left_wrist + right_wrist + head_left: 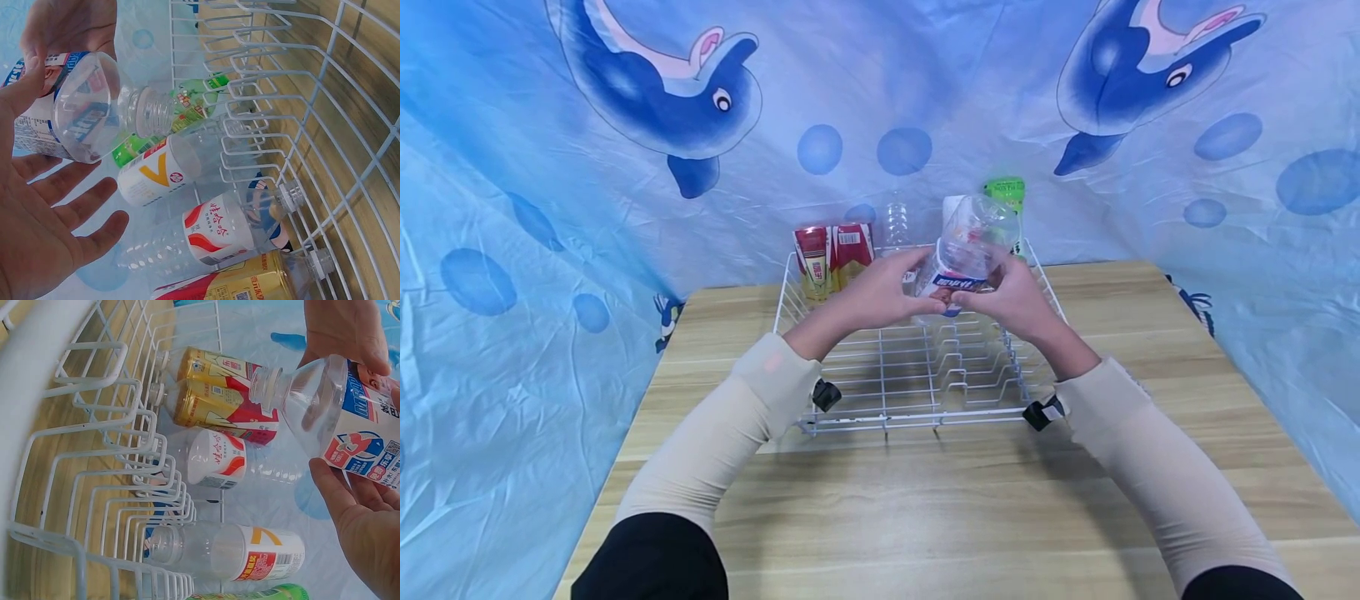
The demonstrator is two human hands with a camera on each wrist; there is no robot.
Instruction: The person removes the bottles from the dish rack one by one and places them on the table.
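Note:
Both hands hold a clear plastic bottle with a blue, white and red label, above the back part of a white wire dish rack. My left hand has its thumb on the label and its fingers behind; in the left wrist view its outer fingers spread away from the bottle. On the other side my right hand grips the bottle between thumb and fingers. The bottle's bare neck shows no cap and points toward the rack in both wrist views.
Along the rack's back stand neck-down bottles: two red-and-gold bottles, a clear one with a white-and-red label, one with a white-and-yellow label, and a green one. Wire prongs rise inside the rack. A wooden table lies underneath.

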